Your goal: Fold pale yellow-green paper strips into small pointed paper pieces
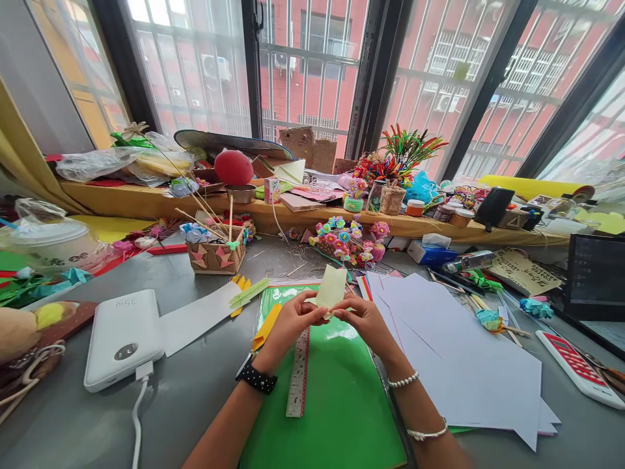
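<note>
A small pale yellow piece of paper (pixel 333 286) is pinched at its lower edge between both hands, standing upright above a green folder (pixel 342 404). My left hand (pixel 300 314) grips the paper's left side with thumb and fingers. On the right side, my right hand (pixel 364 319) pinches its lower corner. Beneath the left hand a patterned ruler (pixel 298 381) lies on the folder, its far end hidden. Folded orange paper (pixel 267 327) sits beside the left wrist, and folded light green paper (pixel 249 294) lies just beyond it.
At left are a white power bank (pixel 125 332) with a cable and a cardboard box (pixel 215 253) holding sticks. White sheets (pixel 459 358) spread to the right, near a red-and-white calculator (pixel 579 368) and a laptop (pixel 596 280). Behind stand fuzzy flowers (pixel 342 238) and a cluttered ledge.
</note>
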Tool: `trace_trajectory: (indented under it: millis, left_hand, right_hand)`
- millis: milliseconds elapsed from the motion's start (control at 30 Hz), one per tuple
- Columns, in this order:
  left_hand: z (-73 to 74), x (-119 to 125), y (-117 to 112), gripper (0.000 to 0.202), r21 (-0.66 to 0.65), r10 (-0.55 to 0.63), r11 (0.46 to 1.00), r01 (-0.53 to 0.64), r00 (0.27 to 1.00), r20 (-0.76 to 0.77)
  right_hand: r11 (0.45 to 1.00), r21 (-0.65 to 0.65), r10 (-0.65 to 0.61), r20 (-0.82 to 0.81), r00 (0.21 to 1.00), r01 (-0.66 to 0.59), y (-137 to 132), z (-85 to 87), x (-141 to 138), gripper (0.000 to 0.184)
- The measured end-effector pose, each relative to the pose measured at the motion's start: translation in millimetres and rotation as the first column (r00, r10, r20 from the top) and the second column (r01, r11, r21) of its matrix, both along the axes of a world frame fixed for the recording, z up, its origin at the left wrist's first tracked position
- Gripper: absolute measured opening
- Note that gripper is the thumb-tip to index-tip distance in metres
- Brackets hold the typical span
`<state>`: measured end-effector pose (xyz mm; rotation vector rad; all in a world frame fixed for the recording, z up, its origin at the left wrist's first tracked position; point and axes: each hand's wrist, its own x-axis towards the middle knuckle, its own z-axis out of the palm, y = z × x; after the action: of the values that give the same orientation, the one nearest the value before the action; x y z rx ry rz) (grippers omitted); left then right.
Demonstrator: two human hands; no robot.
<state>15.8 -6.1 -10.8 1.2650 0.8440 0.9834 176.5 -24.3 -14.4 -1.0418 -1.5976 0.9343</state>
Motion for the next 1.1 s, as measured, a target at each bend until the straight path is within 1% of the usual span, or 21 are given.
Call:
trace_trajectory:
  millis: [133,200,300,367,500,567,633,700,767,867,900,967,1033,1100]
  left_hand:
    - [1.1,-0.7,-0.3,0.048,-0.008,0.016,1.0,-0.016,1.0,-0.006]
    - [2.3,-2.4,0.0,0.049,-0.02,-0.009,1.0,0.008,1.0,-0.017]
    - [2.6,-5.3,1.2,0.051,-0.019,-0.067,0.998,0.066,0.996,-0.06]
    - [0.6,-6.4,2.4,0.052,0.021,-0.076,0.997,0.079,0.99,-0.119]
    - [-5.5,-5.6,4.0,0.054,0.144,-0.029,0.987,0.068,0.966,-0.258]
    - [-6.8,-4.7,3.9,0.051,0.17,-0.029,0.982,0.08,0.958,-0.285]
    - [-6.4,-4.0,3.2,0.046,0.16,-0.046,0.983,0.091,0.963,-0.267]
    - [-5.0,-3.6,2.2,0.043,0.123,-0.065,0.988,0.093,0.975,-0.214]
    - [-3.1,-3.3,1.3,0.044,0.076,-0.067,0.994,0.08,0.985,-0.156]
    - [-0.5,-2.6,0.1,0.047,0.031,-0.033,0.999,0.037,0.994,-0.108]
    - [0.2,-2.3,-0.2,0.047,0.025,-0.023,0.999,0.026,0.994,-0.103]
    - [0.8,-1.7,-0.7,0.046,0.019,-0.026,0.999,0.027,0.995,-0.092]
    - [0.4,-1.0,-0.9,0.046,0.016,-0.049,0.999,0.05,0.996,-0.074]
    - [-0.8,-0.5,-0.8,0.045,0.014,-0.074,0.997,0.075,0.996,-0.056]
  right_hand:
    - [0.996,-0.07,-0.054,-0.013,0.998,0.053,-0.8,-0.4,-4.1,0.017]
    - [0.993,-0.084,-0.079,-0.006,0.997,0.078,-0.7,-1.0,-4.6,0.016]
    - [0.992,-0.07,-0.099,0.026,0.995,0.101,0.0,-2.1,-4.2,0.015]
    - [0.993,-0.05,-0.107,0.059,0.993,0.11,0.3,-2.7,-4.2,0.013]
    - [0.994,-0.016,-0.101,0.122,0.987,0.104,-0.3,-3.7,-6.0,0.011]
    - [0.995,-0.006,-0.097,0.139,0.985,0.099,-1.0,-4.2,-7.5,0.011]
    - [0.995,-0.007,-0.097,0.136,0.986,0.099,-1.6,-4.7,-9.0,0.011]
    - [0.995,-0.022,-0.095,0.093,0.991,0.097,-1.7,-5.3,-10.1,0.013]
    - [0.993,-0.034,-0.11,0.009,0.994,0.11,-1.4,-5.6,-10.7,0.022]
    - [0.982,-0.038,-0.186,-0.091,0.978,0.183,-0.4,-6.1,-10.6,0.035]
    - [0.98,-0.044,-0.198,-0.091,0.976,0.194,-0.1,-6.3,-10.4,0.035]
    - [0.983,-0.058,-0.178,-0.045,0.983,0.175,0.3,-6.9,-10.3,0.028]
    - [0.988,-0.066,-0.142,0.008,0.99,0.142,0.5,-7.4,-10.6,0.022]
    - [0.988,-0.059,-0.141,0.031,0.99,0.142,0.4,-7.8,-11.2,0.022]
